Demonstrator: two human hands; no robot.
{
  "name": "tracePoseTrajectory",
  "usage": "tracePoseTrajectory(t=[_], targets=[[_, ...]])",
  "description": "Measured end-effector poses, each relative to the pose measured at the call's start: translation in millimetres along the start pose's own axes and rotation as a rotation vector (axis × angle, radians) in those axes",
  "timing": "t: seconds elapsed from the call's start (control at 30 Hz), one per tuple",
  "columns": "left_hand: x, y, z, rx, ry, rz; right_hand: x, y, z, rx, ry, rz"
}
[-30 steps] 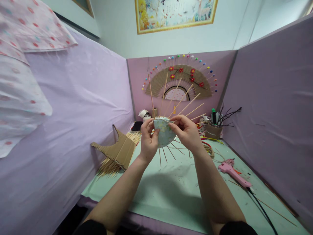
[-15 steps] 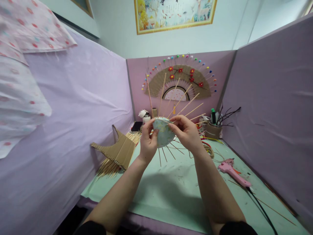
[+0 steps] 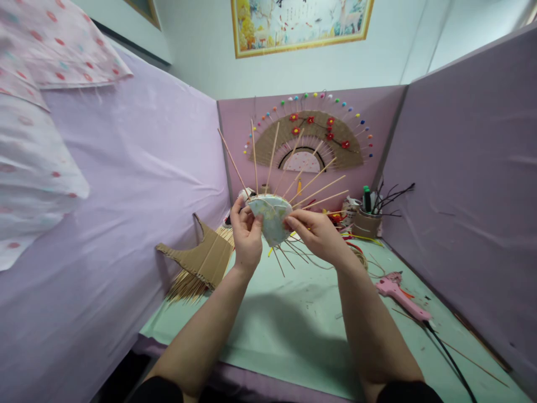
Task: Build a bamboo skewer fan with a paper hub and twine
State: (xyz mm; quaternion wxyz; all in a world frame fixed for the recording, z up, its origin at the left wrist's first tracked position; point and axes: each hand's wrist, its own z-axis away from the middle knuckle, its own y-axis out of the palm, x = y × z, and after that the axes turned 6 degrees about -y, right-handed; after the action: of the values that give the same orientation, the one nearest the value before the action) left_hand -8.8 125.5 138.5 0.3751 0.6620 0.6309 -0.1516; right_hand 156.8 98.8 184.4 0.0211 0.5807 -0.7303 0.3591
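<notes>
A rounded piece covered in pale green patterned cloth point(image 3: 273, 221) is held up above the table, between both hands. Several thin wooden sticks point(image 3: 273, 158) fan out from its upper edge, and more stick ends poke out below it. My left hand point(image 3: 247, 232) pinches its left side, thumb on the near face. On the right side, my right hand point(image 3: 312, 228) grips the edge between thumb and fingers. Parts of the fingers behind the cloth piece are hidden.
Cut cardboard point(image 3: 203, 254) lies over a bundle of sticks point(image 3: 184, 288) at the left. A pink glue gun point(image 3: 403, 296) with a black cord rests at the right, near a pot of pens and twigs point(image 3: 366, 224). Behind hangs a decorated cardboard fan point(image 3: 268, 137).
The cloth piece has turned and shifted slightly left with its sticks, so another stick shows at the far left. My left hand has moved a little left; my right hand has slid lower along the edge.
</notes>
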Motion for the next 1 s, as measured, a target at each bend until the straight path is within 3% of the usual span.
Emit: tracePoseTrajectory(t=[0.17, 0.33, 0.5, 0.6, 0.7, 0.83, 0.93, 1.0], targets=[[3, -1.9, 1, 0.0, -0.008, -0.006, -1, 10, -2, -0.392, -0.131, 0.214], [0, 1.4, 7, -0.004, -0.006, 0.02, -5, 19, -4, -0.424, -0.243, 0.344], [0, 3.3, 10, -0.008, 0.003, 0.004, -12, 24, -7, -0.414, -0.232, 0.366], [6, 1.1, 8, -0.042, 0.004, 0.026, -16, 21, -7, -0.502, -0.192, 0.324], [15, -2.0, 3, -0.076, -0.02, 0.051, -13, 5, -1, -0.693, -0.08, 0.232], [27, -2.0, -2, -0.116, -0.07, 0.105, 13, -31, 19, -0.907, -0.015, 0.153], [33, 0.6, -6, -0.136, -0.093, 0.153, 37, -61, 55, -0.894, 0.047, 0.153], [37, 1.5, -10, -0.138, -0.095, 0.167, 49, -78, 92, -0.8, 0.232, 0.28]])
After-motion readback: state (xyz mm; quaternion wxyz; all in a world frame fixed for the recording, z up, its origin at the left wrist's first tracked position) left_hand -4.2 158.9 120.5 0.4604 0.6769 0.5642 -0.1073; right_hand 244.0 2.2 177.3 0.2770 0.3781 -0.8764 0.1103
